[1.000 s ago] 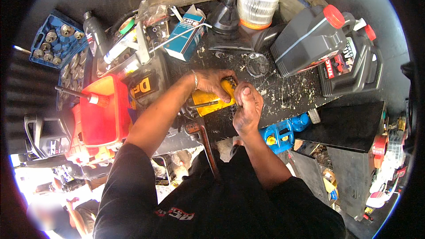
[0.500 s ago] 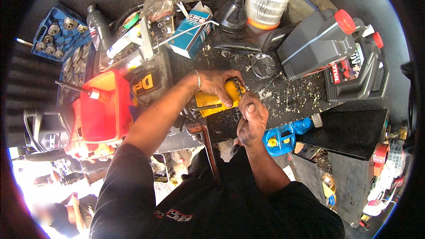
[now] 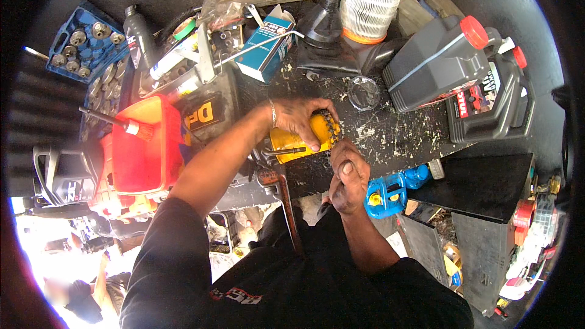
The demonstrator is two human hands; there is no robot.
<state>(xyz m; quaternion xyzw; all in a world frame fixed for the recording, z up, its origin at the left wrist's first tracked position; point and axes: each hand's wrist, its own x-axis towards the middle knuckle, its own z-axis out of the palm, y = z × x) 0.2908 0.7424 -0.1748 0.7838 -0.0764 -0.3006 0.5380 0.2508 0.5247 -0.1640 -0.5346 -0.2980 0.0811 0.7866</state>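
Observation:
A yellow cylindrical filter lies on its side at the front edge of the dark workbench. A metal chain wraps its right end. My left hand presses down over the top of the filter, fingers curled around it. Just right of the filter and nearer me, my right hand is fisted around a tool handle that seems to lead to the chain; the handle is mostly hidden. A rusty red wrench sticks out below the filter toward me.
A blue tool lies right of my right hand. Two grey jugs with red caps and a white pleated air filter stand at the back right. At the left are a black funnel, blue box, red container and blue socket tray.
My right fist has drawn a little toward me, away from the chain. My left hand has stayed on the yellow filter.

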